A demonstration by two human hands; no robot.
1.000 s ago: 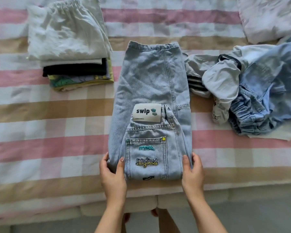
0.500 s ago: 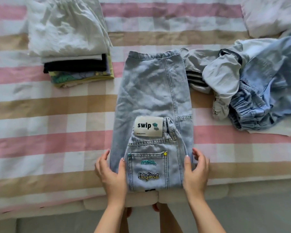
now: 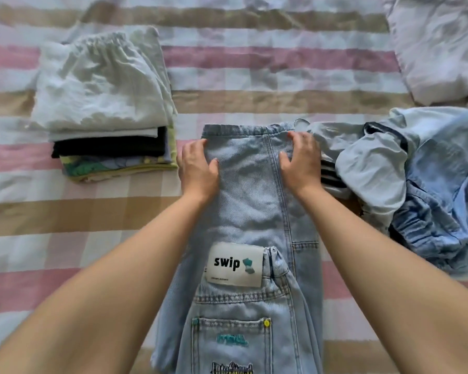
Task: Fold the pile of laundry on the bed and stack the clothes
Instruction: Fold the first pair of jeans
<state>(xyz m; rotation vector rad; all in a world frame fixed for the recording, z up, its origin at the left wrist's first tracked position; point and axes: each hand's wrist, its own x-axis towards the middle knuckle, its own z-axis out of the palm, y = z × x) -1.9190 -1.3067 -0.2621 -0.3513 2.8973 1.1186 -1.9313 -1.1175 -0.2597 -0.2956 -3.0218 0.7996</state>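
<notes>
The bed [image 3: 254, 103] is covered in a sheet with wide pink, tan and pale checks. The jeans [image 3: 251, 206] lie lengthwise down its middle, folded narrow. Their hem points to the far side and the back pocket [image 3: 231, 344] to the near side.

Toward the right edge sprawls a loose heap of unfolded clothes [image 3: 416, 190], pale blue and denim. Its nearest sleeve touches the jeans' far right corner and crowds that side. In the far right corner of the bed lies rumpled white bedding [image 3: 438, 49].

Toward the left edge, clear of the jeans, sits the stack of folded clothes [image 3: 103, 103], with a crinkled white piece on top, black beneath and a yellow-green print lowest.

Both arms reach out over the jeans. The left hand [image 3: 197, 166] sits at the far left edge and the right hand [image 3: 300, 160] at the far right corner. Both thumbs lie on the denim. I cannot tell whether either grip has closed on the cloth, because the fingers hide the edges.

A white label [image 3: 234, 264] reads "swip".
</notes>
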